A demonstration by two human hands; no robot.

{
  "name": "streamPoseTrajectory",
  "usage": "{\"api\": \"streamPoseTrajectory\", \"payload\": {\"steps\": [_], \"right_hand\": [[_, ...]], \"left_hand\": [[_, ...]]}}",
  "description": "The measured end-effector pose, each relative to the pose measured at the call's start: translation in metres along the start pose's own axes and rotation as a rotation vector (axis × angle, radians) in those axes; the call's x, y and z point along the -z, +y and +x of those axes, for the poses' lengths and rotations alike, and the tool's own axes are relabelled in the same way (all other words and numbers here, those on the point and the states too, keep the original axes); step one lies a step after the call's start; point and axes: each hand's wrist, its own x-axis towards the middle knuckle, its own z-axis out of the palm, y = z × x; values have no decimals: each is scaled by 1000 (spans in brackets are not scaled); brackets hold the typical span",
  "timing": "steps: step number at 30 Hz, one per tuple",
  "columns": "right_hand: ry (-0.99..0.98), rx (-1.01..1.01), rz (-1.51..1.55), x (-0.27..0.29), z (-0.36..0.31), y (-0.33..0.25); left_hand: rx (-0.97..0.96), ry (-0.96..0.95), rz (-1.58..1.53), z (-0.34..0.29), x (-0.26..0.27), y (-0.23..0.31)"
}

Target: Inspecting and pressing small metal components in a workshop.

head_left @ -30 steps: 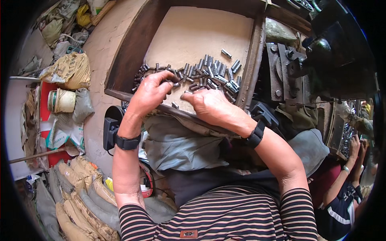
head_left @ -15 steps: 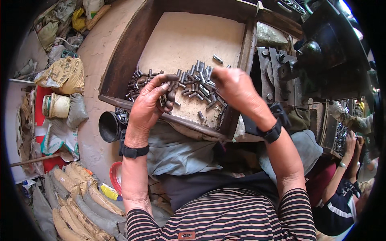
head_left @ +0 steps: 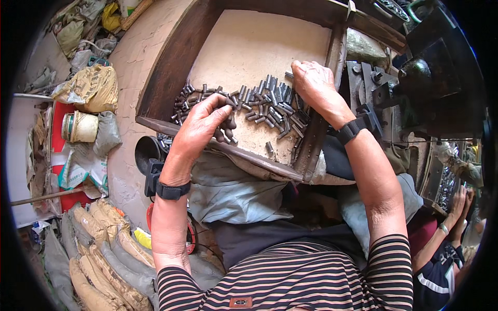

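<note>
Short dark-grey metal pins (head_left: pixel 275 106) lie heaped in a shallow wooden tray (head_left: pixel 176 57) with a pale bottom. Over the near left part of the heap, my left hand (head_left: pixel 205 122) is curled, its fingertips dark with grime. Pins are held in its fingers; how many is hidden. Toward the tray's right wall my right hand (head_left: pixel 316 85) has its fingers closed and pointing down. A single metal pin (head_left: pixel 289 75) sticks out at its fingertips, apart from the heap; the rest of that pin is hidden behind the hand.
Dark machinery (head_left: pixel 425 78) stands right of the tray. A black bucket (head_left: pixel 147 154) sits by the tray's near left corner. Filled sacks (head_left: pixel 104 254) lie at lower left, with a white pail (head_left: pixel 82 127) farther up. A co-worker's hands (head_left: pixel 457 207) are at far right.
My right hand has moved to the lone pin near the tray's right side and closed at it. The left hand has turned, its fingers curled further. The whole view has shifted slightly.
</note>
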Motion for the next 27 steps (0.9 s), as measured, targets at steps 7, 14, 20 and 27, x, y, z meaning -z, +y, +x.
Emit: {"api": "streamPoseTrajectory", "payload": {"steps": [7,14,20,27], "right_hand": [[-59,-112,429,31,-4,-11],[-282,-304,1134,73,-54,-35],[-280,-332,1294,74,-84,-41],[-201,-354,1275,80,-105,-49]], "left_hand": [[7,31,-428,7,-19,-22],[-69,-34,-614,4,-43,-20],[-40,-12,-718,-10,-67,-7],[-49,-63,-696,-14,-93,-5]]}}
